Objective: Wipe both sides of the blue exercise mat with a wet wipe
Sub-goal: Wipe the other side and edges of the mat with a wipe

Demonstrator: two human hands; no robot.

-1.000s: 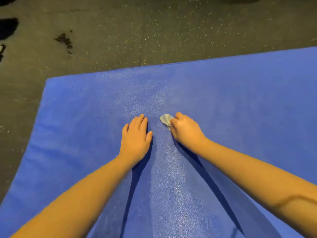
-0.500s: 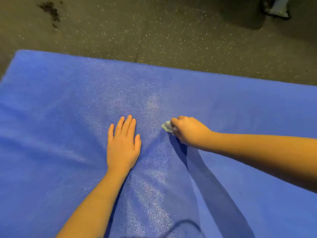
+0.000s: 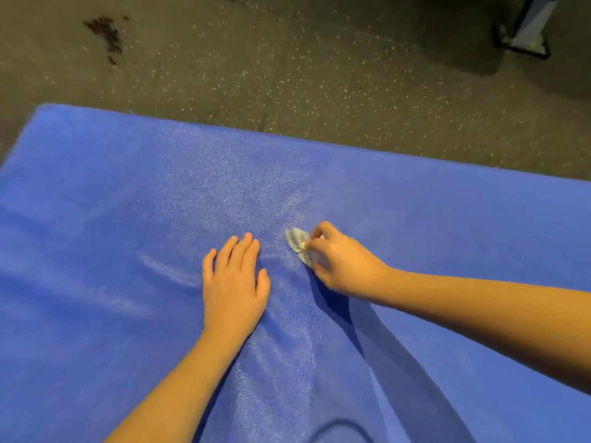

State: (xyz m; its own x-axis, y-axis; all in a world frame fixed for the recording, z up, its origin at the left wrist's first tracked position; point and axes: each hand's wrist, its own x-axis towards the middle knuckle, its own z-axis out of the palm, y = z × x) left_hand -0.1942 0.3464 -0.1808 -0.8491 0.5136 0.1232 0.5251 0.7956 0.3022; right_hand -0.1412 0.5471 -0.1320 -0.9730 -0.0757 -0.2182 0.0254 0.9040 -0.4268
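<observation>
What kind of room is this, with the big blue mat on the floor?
Probably a gym or workout room. The dark floor looks like speckled rubber, a blue exercise mat lies on it, and the foot of a metal stand shows at the top right.

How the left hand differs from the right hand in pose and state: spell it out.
The left hand lies flat, fingers straight, palm down on the blue mat; the right hand is curled. The left hand holds nothing; the right hand pinches a crumpled wet wipe against the mat. Both are bare and touch the mat.
</observation>
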